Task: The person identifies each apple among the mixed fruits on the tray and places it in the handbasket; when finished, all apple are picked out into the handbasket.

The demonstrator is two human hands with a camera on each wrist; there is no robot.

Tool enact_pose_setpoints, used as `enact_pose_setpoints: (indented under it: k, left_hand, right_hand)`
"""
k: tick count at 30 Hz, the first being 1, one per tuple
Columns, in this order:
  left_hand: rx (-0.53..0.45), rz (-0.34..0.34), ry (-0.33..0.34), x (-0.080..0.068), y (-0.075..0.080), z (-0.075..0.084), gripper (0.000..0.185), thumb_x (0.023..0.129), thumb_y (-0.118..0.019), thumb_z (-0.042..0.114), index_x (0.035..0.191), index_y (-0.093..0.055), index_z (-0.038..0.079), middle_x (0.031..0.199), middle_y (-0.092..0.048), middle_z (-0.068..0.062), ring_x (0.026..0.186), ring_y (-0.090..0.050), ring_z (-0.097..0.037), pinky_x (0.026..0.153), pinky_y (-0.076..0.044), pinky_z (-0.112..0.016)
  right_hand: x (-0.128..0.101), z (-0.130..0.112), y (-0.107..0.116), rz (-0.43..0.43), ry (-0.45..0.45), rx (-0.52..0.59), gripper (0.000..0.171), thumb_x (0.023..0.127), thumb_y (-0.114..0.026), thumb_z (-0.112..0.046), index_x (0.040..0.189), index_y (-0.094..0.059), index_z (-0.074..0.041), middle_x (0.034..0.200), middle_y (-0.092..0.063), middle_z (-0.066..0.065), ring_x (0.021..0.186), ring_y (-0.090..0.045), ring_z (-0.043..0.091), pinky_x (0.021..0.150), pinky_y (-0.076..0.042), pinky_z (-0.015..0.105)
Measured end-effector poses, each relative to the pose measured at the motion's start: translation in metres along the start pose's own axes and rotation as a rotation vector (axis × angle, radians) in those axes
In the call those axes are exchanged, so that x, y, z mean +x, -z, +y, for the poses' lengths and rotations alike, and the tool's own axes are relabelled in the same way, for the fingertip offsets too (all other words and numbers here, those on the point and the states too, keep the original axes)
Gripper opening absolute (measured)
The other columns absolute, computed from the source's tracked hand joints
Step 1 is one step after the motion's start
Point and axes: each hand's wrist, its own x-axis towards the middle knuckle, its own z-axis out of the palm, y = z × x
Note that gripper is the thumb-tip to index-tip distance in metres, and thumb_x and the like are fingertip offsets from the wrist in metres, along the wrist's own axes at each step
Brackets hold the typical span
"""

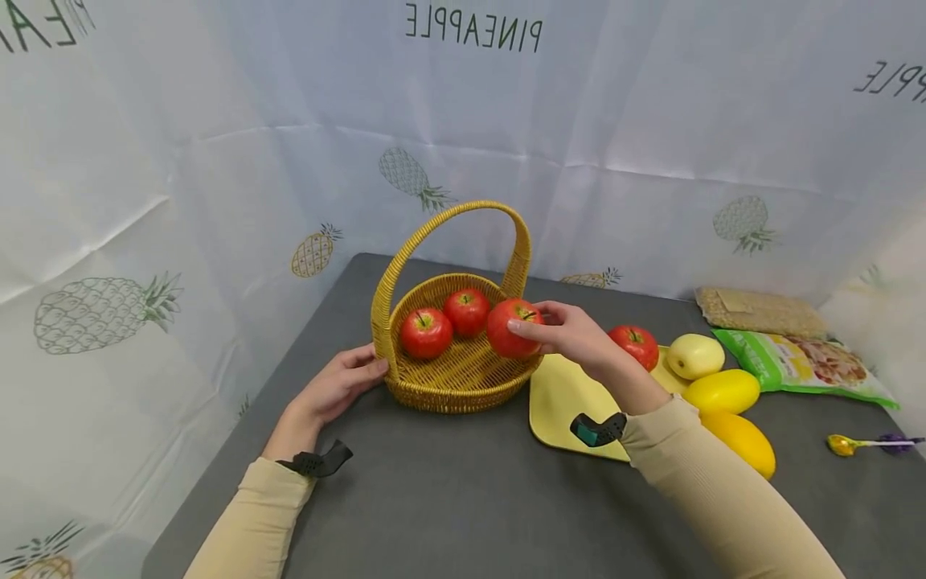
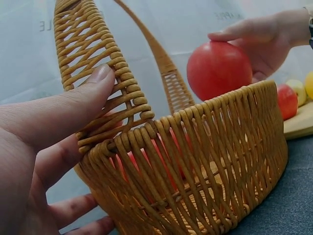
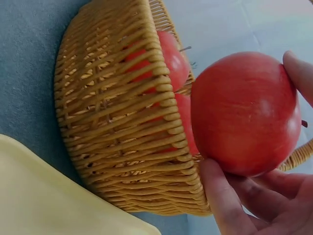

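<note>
A yellow-brown wicker basket (image 1: 456,400) with a tall arched handle stands on the dark table. Two red apples (image 1: 426,333) lie inside it. My left hand (image 1: 340,384) grips the base of the handle on the left side; in the left wrist view the thumb (image 2: 95,88) presses the handle's woven strip and the fingers reach behind it. With thumb and fingertips, my right hand (image 1: 575,334) holds another red apple (image 3: 244,112) over the right rim of the basket. In the left wrist view, this apple (image 2: 218,71) is just above the rim.
Right of the basket lies a pale yellow tray (image 1: 567,402), bearing a red apple (image 1: 633,346) and a pale round fruit (image 1: 695,356). Beside it are two yellow fruits (image 1: 739,442), a green food bag (image 1: 817,366), a clear packet (image 1: 760,312) and a spoon (image 1: 842,445). A printed curtain hangs behind.
</note>
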Motion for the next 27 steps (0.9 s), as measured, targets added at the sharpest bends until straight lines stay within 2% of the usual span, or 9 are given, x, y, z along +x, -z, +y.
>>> enact_pose_setpoints:
  k: [6,10,14,19,27]
  left_hand:
    - [0.007,-0.033,-0.015,-0.005,0.003,0.002,0.031,0.106,-0.055,0.006,0.129,-0.071,0.02,0.132,-0.064,-0.001,0.124,-0.058,-0.021,0.104,-0.048,-0.031]
    - [0.014,-0.036,-0.019,-0.005,0.004,0.006,0.031,0.106,-0.055,0.006,0.129,-0.071,0.02,0.132,-0.063,0.0,0.126,-0.057,-0.022,0.104,-0.048,-0.031]
    - [0.02,-0.022,-0.01,-0.003,0.003,0.006,0.03,0.105,-0.057,0.007,0.129,-0.071,0.019,0.135,-0.062,-0.005,0.127,-0.057,-0.023,0.104,-0.048,-0.031]
    - [0.024,-0.01,0.009,-0.002,0.001,0.001,0.029,0.105,-0.057,0.008,0.129,-0.071,0.017,0.139,-0.058,-0.016,0.128,-0.056,-0.026,0.105,-0.048,-0.032]
    - [0.017,-0.032,-0.007,0.0,0.003,-0.003,0.035,0.106,-0.055,0.007,0.139,-0.06,-0.003,0.141,-0.057,-0.018,0.129,-0.056,-0.027,0.105,-0.048,-0.033]
  right_hand:
    - [0.008,-0.004,-0.004,-0.074,-0.011,-0.046,0.074,0.093,-0.073,-0.048,0.148,-0.048,-0.005,0.133,-0.058,0.015,0.11,-0.062,0.029,0.102,-0.049,0.051]
    - [0.012,-0.01,-0.006,-0.122,-0.007,-0.06,0.076,0.093,-0.075,-0.047,0.15,-0.045,-0.006,0.137,-0.056,0.015,0.112,-0.062,0.03,0.1,-0.051,0.048]
    - [0.016,-0.013,-0.009,-0.188,0.006,-0.044,0.071,0.094,-0.075,-0.043,0.147,-0.047,-0.005,0.137,-0.056,0.015,0.117,-0.06,0.029,0.099,-0.052,0.048]
    - [0.023,-0.011,-0.013,-0.259,0.007,-0.075,0.068,0.094,-0.074,-0.042,0.145,-0.05,-0.004,0.129,-0.062,0.012,0.116,-0.06,0.027,0.099,-0.052,0.048]
    - [0.031,-0.01,-0.018,-0.294,-0.013,-0.142,0.074,0.091,-0.076,-0.046,0.145,-0.048,-0.005,0.129,-0.061,0.01,0.113,-0.061,0.026,0.097,-0.053,0.045]
